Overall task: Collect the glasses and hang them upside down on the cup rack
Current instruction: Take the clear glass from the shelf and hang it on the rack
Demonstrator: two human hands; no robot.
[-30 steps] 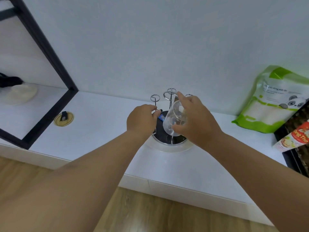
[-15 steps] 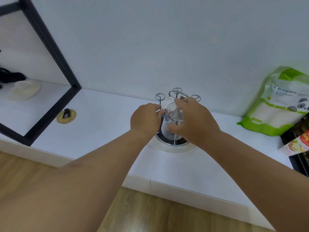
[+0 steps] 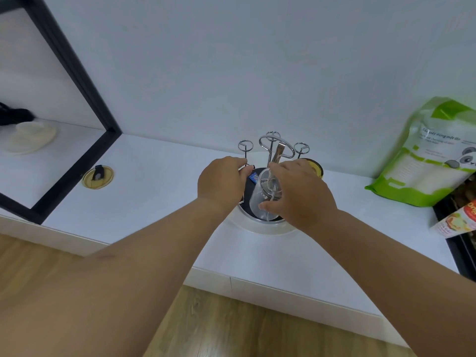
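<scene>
A chrome cup rack (image 3: 277,148) with ring-topped prongs stands on a round dark base (image 3: 257,222) on the white counter near the wall. My right hand (image 3: 301,194) grips a clear glass (image 3: 265,194), which is turned mouth-down and sits low over a front prong of the rack, close to the base. My left hand (image 3: 221,184) is closed around a prong on the rack's left side. Its fingertips are partly hidden, and no other glasses are in sight.
A green bag (image 3: 432,155) leans on the wall at right, above a red packet (image 3: 461,222) on a black tray. A round yellow lid (image 3: 98,176) lies at left beside a black frame (image 3: 85,99). Another yellow disc (image 3: 315,168) sits behind the rack.
My right hand has brought the glass from beside the prong tops down over a front prong toward the base. My left hand stays on the rack.
</scene>
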